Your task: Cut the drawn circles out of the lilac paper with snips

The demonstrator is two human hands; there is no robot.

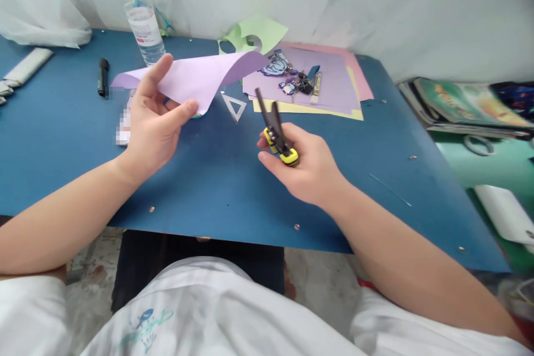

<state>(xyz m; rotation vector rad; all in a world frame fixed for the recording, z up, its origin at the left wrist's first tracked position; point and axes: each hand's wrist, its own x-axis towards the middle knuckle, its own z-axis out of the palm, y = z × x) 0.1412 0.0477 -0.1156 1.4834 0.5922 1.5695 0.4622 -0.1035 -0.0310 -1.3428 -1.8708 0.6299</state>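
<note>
My left hand is closed on a sheet of purple paper, pinching its near edge with the thumb on top. The sheet is curled and raised above the blue table; a thin teal edge shows beneath it, its object mostly hidden. In my right hand is a pair of scissors with dark blades and yellow-and-black handles. The blades stand apart, point away from me and do not touch the paper. Between the hands, farther back, a small white set square lies on the table.
Purple, yellow and pink sheets lie at the back, with keys and keychains on top. Behind are green paper with cut holes and a water bottle. A black marker lies left; magazines are stacked right.
</note>
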